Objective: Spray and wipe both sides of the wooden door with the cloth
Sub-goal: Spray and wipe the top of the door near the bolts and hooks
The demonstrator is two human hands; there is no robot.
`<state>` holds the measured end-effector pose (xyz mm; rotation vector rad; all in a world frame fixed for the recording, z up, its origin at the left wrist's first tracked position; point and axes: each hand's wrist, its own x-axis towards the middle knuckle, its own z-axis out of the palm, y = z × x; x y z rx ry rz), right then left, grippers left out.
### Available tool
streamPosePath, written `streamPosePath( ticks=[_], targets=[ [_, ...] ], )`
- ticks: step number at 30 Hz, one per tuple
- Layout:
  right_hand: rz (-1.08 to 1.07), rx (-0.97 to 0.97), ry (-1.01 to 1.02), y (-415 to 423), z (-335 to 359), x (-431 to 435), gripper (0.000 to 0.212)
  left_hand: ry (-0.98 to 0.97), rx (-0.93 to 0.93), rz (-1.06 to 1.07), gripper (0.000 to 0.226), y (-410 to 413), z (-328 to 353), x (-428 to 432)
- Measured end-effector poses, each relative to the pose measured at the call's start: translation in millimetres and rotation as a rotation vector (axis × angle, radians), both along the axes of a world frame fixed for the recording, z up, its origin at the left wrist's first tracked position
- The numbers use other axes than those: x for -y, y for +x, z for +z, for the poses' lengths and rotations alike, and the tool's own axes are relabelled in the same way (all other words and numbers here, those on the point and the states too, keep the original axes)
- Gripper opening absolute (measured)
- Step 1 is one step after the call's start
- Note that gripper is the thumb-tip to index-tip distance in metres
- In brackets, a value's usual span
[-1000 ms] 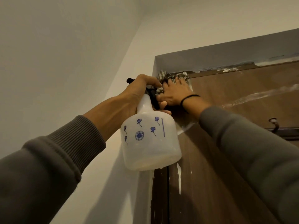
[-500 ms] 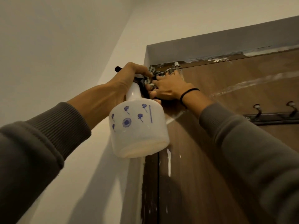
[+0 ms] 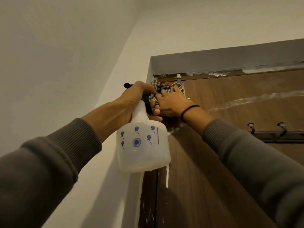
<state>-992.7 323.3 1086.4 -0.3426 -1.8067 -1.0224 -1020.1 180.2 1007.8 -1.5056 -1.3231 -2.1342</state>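
Adjoining pale wall (image 3: 65,63), white-streaked wooden door (image 3: 205,178) with hook rail (image 3: 279,134)

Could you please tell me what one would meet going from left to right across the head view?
Left sleeve → left hand → right hand → hook rail.
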Motion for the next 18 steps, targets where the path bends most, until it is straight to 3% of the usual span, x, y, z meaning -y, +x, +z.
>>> streamPosePath(
  ticks=[7, 18],
  targets=[
    [-0.031, -0.133, -0.096, -20.7, 70.9, 8.1, 0.064, 0.029, -0.027, 0.013, 0.012, -1.2, -4.4, -1.4],
    [-0.038, -0.156, 0.101, -25.6, -20.0, -6.6, 0.048, -0.007, -0.003, -0.076, 0.011, -3.5, -6.3, 2.8]
  ],
)
